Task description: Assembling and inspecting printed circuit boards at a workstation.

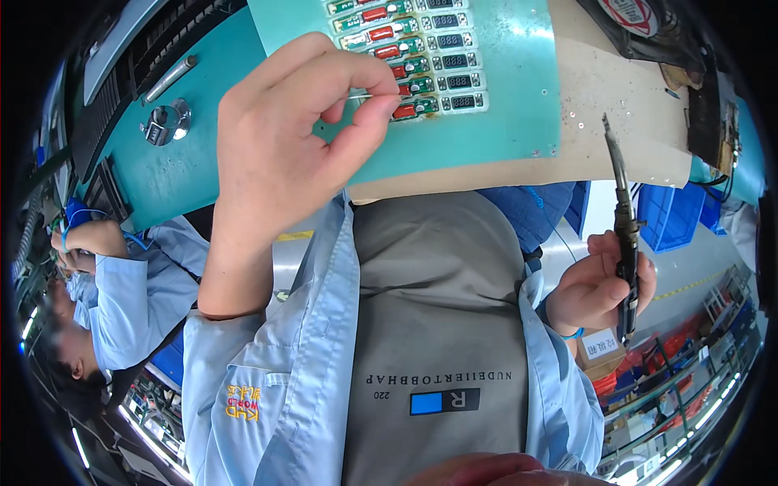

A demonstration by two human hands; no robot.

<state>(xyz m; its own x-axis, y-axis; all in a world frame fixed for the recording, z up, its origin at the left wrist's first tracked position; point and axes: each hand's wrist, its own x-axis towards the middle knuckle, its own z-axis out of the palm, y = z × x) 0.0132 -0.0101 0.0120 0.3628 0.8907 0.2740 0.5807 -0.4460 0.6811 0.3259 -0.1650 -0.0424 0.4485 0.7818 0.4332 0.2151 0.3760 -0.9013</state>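
Left grip (296,134): thumb and forefinger pinched on a thin wire (361,96), by the left ends of the small circuit boards (419,108), which lie in a column on a green mat (502,146) towards the front edge of the surface (587,89). Right grip (596,287): closed around a soldering iron (626,235), tip up, handle out past that edge.

Handling (judged): wire light, bendable, best pinched near its end; boards light, stiff, parts fragile, hold by rims; iron by dark handle, clear of metal tip.

Unclear: whether wire touches a board; fingers hide part. Topmost boards cut off.
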